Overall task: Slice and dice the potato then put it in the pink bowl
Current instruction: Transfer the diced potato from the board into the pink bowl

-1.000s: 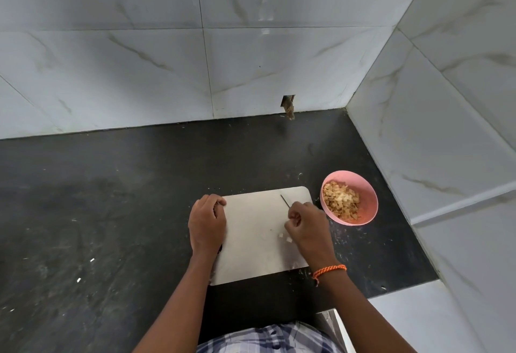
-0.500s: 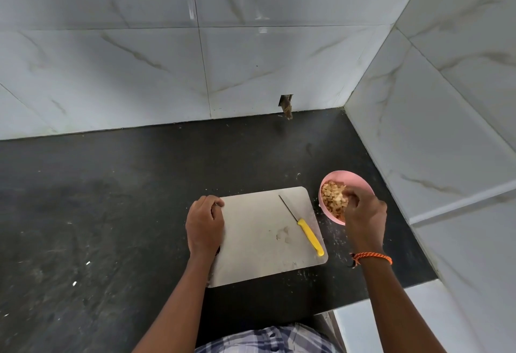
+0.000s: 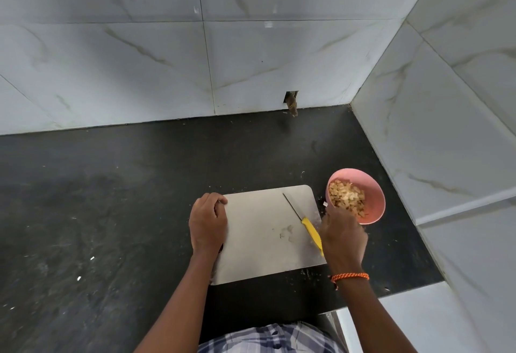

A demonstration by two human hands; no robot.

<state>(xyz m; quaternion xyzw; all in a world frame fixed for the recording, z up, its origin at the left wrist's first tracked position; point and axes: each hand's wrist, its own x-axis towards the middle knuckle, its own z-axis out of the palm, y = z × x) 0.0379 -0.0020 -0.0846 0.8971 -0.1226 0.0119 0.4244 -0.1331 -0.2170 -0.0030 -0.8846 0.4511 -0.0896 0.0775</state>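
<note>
The pink bowl (image 3: pixel 375 188) stands on the black counter just right of the cutting board and holds a heap of diced potato (image 3: pixel 346 197). A few small potato scraps (image 3: pixel 286 232) lie on the grey cutting board (image 3: pixel 259 257). The yellow-handled knife (image 3: pixel 308 227) lies on the board's right side, blade pointing away from me. My left hand (image 3: pixel 208 220) grips the board's far left edge with curled fingers. My right hand (image 3: pixel 342 236), slightly blurred, hovers between the bowl's near rim and the knife, covering the handle's end; its fingers are hidden.
The black countertop (image 3: pixel 111 199) runs wide to the left with small white scraps (image 3: pixel 92 259) on it. Marble-tiled walls close the back and the right side, right behind the bowl. A hole with a brown stub (image 3: pixel 291 104) sits low in the back wall.
My right hand left the board, went over the bowl half a second ago, and has now drawn back to the knife handle. The knife lies uncovered on the board. My left hand stayed put.
</note>
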